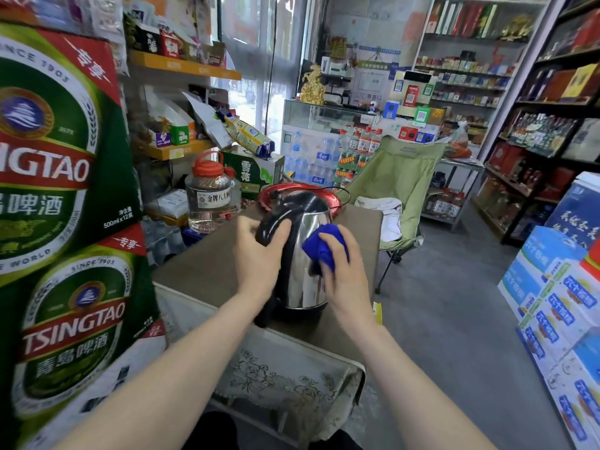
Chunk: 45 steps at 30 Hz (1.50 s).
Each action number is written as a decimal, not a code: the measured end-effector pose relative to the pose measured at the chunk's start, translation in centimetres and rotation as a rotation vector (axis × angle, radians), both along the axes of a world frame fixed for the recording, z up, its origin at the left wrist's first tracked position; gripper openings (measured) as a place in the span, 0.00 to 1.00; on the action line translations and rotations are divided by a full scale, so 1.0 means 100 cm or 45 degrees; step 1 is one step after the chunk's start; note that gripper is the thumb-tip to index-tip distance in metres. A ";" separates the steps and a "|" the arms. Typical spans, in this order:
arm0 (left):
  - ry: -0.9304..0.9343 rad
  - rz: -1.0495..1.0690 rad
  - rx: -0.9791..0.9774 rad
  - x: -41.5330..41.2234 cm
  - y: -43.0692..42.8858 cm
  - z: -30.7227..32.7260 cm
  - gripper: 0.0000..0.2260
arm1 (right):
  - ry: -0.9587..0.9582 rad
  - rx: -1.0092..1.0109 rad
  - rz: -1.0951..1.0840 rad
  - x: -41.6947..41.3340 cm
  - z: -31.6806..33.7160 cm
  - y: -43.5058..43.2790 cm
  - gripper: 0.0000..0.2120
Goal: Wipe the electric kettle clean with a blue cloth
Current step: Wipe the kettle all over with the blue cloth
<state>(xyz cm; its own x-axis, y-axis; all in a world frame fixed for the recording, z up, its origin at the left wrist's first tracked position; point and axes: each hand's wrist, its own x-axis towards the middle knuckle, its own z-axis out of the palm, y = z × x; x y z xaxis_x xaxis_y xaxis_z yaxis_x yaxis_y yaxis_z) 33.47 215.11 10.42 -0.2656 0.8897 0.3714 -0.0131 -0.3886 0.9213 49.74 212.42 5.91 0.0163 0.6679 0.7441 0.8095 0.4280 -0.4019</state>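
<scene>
Steel shines on the electric kettle (pixel 303 254) standing on the brown table (pixel 207 274), your left hand (pixel 259 251) clamped on its black handle, right hand (pixel 341 271) bunching the blue cloth (pixel 324 243) against its side — push too hard and it may tip.

We've got a brown table (pixel 207 271) here, the steel kettle (pixel 305 254) standing upright on it, a red tray (pixel 328 198) behind, a clear jar (pixel 211 196) at its far-left corner.
</scene>
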 end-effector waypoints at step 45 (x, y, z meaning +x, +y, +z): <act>-0.554 -0.281 -0.747 -0.071 -0.017 0.013 0.20 | 0.588 -0.608 -0.205 -0.069 0.010 -0.052 0.20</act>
